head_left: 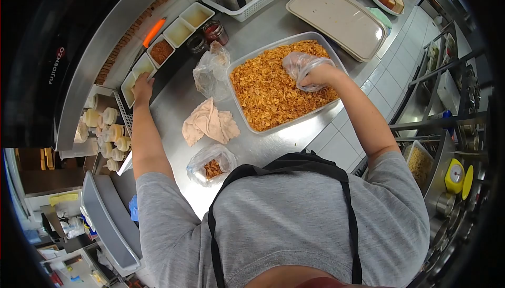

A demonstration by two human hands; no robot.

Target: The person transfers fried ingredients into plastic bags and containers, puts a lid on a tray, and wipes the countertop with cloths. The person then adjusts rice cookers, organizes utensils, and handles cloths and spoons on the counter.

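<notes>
A large translucent tub (243, 110) full of golden-brown flakes (279, 85) stands on the steel counter. My right hand (317, 75) is over the flakes at the tub's right side, with clear plastic (299, 66) loosely around its fingers; how they are bent is hidden. My left hand (142, 88) reaches to the back left, fingers curled at the rim of a white container (143, 67). A small shiny piece shows at its fingertips, too small to name. Closer to me, an open plastic bag (225, 160) holds a few brown pieces (212, 170).
A crumpled pink cloth (210, 123) and clear plastic bag (211, 72) lie left of the tub. Behind are jars (215, 32), an orange-handled tool (154, 33), a white basket (252, 8) and a beige lid (336, 20). Squeeze bottles (109, 133) stand at left.
</notes>
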